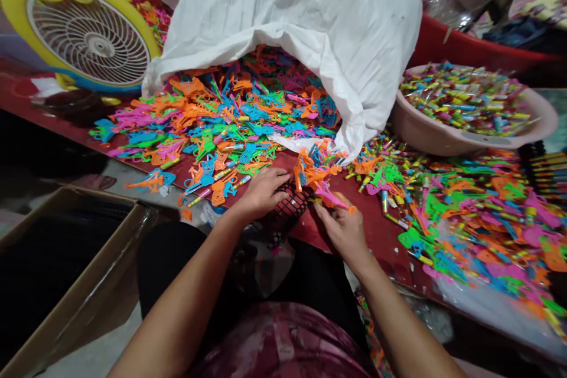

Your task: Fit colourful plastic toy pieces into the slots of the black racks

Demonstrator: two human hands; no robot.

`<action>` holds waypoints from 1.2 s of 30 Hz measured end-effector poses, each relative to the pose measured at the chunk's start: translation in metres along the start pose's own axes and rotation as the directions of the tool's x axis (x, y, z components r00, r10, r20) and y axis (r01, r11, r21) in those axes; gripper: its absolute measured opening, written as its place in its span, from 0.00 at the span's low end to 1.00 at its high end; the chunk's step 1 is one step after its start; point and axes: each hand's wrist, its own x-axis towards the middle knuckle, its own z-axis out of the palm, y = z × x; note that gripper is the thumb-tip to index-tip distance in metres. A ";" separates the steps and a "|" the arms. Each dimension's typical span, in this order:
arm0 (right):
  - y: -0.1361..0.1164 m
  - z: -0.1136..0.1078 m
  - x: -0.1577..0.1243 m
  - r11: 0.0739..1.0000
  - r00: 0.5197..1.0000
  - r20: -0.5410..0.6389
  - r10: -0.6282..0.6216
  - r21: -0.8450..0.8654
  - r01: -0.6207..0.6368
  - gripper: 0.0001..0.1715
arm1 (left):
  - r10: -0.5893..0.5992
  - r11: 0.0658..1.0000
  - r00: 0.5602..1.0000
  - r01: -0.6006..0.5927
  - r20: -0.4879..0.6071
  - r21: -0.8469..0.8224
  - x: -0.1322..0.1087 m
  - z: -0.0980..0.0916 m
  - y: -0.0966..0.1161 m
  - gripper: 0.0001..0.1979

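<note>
My left hand (264,194) is at the front edge of the red table, its fingers closed over the side of a black plastic grid rack (292,201). The rack tilts down toward my lap. My right hand (343,227) is on the other side, thumb and fingers pinched around a pink plastic piece (328,195) near the rack's edge. Just beyond the rack is a clump of orange plastic pieces (312,171), some overlapping it. Left of my left hand lie bright lattice-like plastic pieces (217,159) and small printed tubes (224,173).
A large white sack (301,0) spills colourful pieces onto the red table (376,224). At right are a pink basin (447,130) of small tubes and another pile of pieces (496,236). A yellow fan (100,44) stands at left, above a cardboard box (95,266).
</note>
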 end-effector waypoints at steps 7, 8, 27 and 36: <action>-0.012 0.004 -0.007 0.994 1.000 -0.008 -0.007 -0.106 0.006 0.08 | 0.027 1.000 0.999 -0.027 0.027 -0.009 -0.002 -0.005 -0.003 0.22; -0.014 0.003 -0.008 0.993 1.000 0.009 -0.012 -0.117 0.013 0.08 | 0.042 0.999 0.999 -0.042 0.034 -0.013 -0.002 -0.005 -0.005 0.22; -0.021 0.015 -0.023 0.990 1.000 -0.005 0.003 -0.141 -0.003 0.11 | 0.038 0.998 0.999 -0.038 0.001 0.040 -0.005 0.001 -0.001 0.24; -0.017 0.026 -0.025 0.976 0.990 -0.110 -0.085 -0.211 0.060 0.15 | -0.030 0.999 0.999 0.030 -0.015 0.014 -0.011 0.004 0.010 0.25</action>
